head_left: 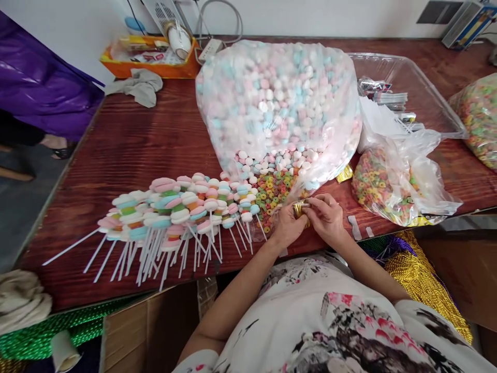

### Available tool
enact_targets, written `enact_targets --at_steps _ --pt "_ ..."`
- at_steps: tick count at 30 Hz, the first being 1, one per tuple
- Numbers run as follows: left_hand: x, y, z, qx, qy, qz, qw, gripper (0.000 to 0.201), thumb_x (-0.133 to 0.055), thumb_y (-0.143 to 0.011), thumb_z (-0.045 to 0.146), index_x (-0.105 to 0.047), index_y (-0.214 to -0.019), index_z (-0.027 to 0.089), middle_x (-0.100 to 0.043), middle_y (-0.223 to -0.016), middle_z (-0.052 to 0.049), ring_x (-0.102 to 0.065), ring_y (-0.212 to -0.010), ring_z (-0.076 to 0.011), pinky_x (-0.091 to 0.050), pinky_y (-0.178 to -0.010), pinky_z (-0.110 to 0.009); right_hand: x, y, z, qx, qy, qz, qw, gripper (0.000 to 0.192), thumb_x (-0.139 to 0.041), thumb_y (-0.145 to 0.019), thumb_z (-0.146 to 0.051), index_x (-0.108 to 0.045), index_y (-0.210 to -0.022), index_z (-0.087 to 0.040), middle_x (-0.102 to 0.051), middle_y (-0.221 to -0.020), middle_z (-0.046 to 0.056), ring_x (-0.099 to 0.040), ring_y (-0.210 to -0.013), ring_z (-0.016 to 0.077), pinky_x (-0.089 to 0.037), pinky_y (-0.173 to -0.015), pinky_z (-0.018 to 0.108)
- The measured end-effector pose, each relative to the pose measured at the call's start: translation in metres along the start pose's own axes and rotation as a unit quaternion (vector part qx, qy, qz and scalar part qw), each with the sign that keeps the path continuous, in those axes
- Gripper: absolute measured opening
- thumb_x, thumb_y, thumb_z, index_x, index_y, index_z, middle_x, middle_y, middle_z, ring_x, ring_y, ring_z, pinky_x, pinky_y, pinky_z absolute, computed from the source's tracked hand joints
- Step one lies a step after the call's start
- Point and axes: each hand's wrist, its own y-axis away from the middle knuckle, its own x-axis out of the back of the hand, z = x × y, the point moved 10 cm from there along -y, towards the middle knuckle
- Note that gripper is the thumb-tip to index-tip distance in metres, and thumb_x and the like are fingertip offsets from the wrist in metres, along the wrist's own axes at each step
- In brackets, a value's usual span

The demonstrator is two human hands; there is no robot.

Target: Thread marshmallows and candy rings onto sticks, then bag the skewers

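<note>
Close to the table's front edge, my left hand (288, 227) is closed around a small bundle of shiny gold strips (298, 208), which look like twist ties. My right hand (327, 217) pinches at the right end of the same bundle; its fingertips partly hide what they grip. Just beyond my hands, ring-shaped gummy candies (272, 189) in yellow, green and orange lie at the mouth of a large clear bag of pastel marshmallows (279, 109). To the left is a pile of candy skewers (174, 207), marshmallows and gummies threaded on white sticks.
A second gold bundle (344, 174) and a bag of gummy rings (382, 181) lie to the right. Behind them stands a clear plastic tray (430, 98) with packets. An orange box (151, 67) and grey cloth (140, 87) are at the back left. Beads hang below the edge.
</note>
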Motion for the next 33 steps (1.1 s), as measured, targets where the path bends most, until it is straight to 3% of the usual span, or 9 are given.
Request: enact_targets --at_steps 4,7,12,15,19,21,24,28,33 --pt "-0.005 0.002 0.001 -0.008 0.019 -0.005 1.000 0.008 -0.061 -0.067 0.018 -0.054 -0.064 0.016 -0.050 -0.062 0.006 -0.040 -0.059 -0.0072 -0.038 -0.057 -0.019 -0.007 0.004 -0.011 0.057 0.030 0.020 0.998 0.012 -0.055 -0.094 -0.018 -0.066 -0.095 -0.022 -0.067 -0.094 0.009 -0.064 -0.087 0.0210 -0.054 -0.078 0.035" --pt "-0.006 0.003 -0.008 0.022 0.049 -0.026 0.998 0.012 -0.066 -0.066 0.020 -0.055 -0.066 0.015 -0.053 -0.062 0.006 -0.043 -0.059 -0.0071 -0.040 -0.057 -0.020 -0.007 0.001 -0.005 0.031 0.042 -0.006 0.999 0.013 -0.049 -0.094 -0.017 -0.060 -0.091 -0.022 -0.068 -0.085 0.007 -0.064 -0.079 0.0199 -0.052 -0.075 0.033" --pt "-0.027 0.019 -0.026 0.138 0.068 -0.201 0.967 0.018 -0.073 -0.064 0.021 -0.060 -0.074 0.014 -0.062 -0.060 0.003 -0.059 -0.056 -0.0109 -0.050 -0.061 -0.024 -0.013 -0.026 0.032 -0.101 -0.083 -0.161 0.978 0.011 -0.049 -0.088 -0.017 -0.055 -0.079 -0.020 -0.058 -0.067 -0.001 -0.055 -0.061 0.0137 -0.043 -0.058 0.025" --pt "-0.031 0.027 -0.028 0.177 0.081 -0.255 0.947 0.025 -0.078 -0.064 0.022 -0.064 -0.082 0.012 -0.066 -0.064 0.000 -0.061 -0.055 -0.0112 -0.053 -0.060 -0.025 -0.009 -0.044 0.032 -0.104 -0.123 -0.246 0.956 0.012 -0.056 -0.084 -0.021 -0.056 -0.072 -0.019 -0.056 -0.063 -0.002 -0.052 -0.058 0.0125 -0.042 -0.056 0.024" --pt "-0.029 0.028 -0.026 0.194 0.135 -0.238 0.942 0.036 -0.086 -0.058 0.024 -0.064 -0.084 0.012 -0.065 -0.066 0.001 -0.060 -0.053 -0.0107 -0.055 -0.057 -0.027 0.045 -0.058 -0.012 0.029 0.020 -0.100 0.994 0.008 -0.059 -0.086 -0.016 -0.065 -0.082 -0.020 -0.066 -0.080 0.004 -0.061 -0.075 0.0179 -0.048 -0.069 0.031" --pt "-0.029 0.027 -0.025 0.194 0.155 -0.226 0.942 0.038 -0.089 -0.055 0.024 -0.063 -0.080 0.013 -0.063 -0.065 0.002 -0.059 -0.053 -0.0110 -0.055 -0.056 -0.028 0.057 -0.045 -0.042 0.099 0.007 -0.063 0.993 0.015 -0.058 -0.088 -0.012 -0.067 -0.091 -0.023 -0.069 -0.087 0.005 -0.064 -0.081 0.0191 -0.051 -0.072 0.033" --pt "-0.031 0.025 -0.023 0.184 0.146 -0.229 0.945 0.037 -0.090 -0.052 0.025 -0.062 -0.071 0.012 -0.062 -0.062 0.003 -0.057 -0.053 -0.0102 -0.054 -0.056 -0.027 0.034 -0.021 -0.062 0.141 0.022 -0.156 0.977 0.018 -0.057 -0.090 -0.012 -0.067 -0.099 -0.023 -0.071 -0.088 0.005 -0.064 -0.078 0.0188 -0.051 -0.072 0.034" --pt "-0.039 0.025 -0.021 0.167 0.089 -0.260 0.947 0.036 -0.089 -0.055 0.026 -0.056 -0.062 0.013 -0.056 -0.057 0.005 -0.051 -0.052 -0.0073 -0.043 -0.053 -0.021 0.006 -0.018 -0.047 0.108 0.128 -0.232 0.958 0.017 -0.053 -0.095 -0.017 -0.070 -0.100 -0.017 -0.071 -0.090 0.009 -0.063 -0.083 0.0212 -0.050 -0.076 0.035" --pt "-0.043 0.027 -0.019 0.151 0.053 -0.273 0.949 0.040 -0.087 -0.057 0.032 -0.051 -0.060 0.015 -0.050 -0.053 0.007 -0.046 -0.050 -0.0072 -0.037 -0.051 -0.022 -0.008 -0.027 -0.043 0.117 0.096 -0.343 0.927 0.024 -0.050 -0.095 -0.013 -0.070 -0.108 -0.018 -0.072 -0.101 0.009 -0.064 -0.094 0.0210 -0.049 -0.082 0.032"
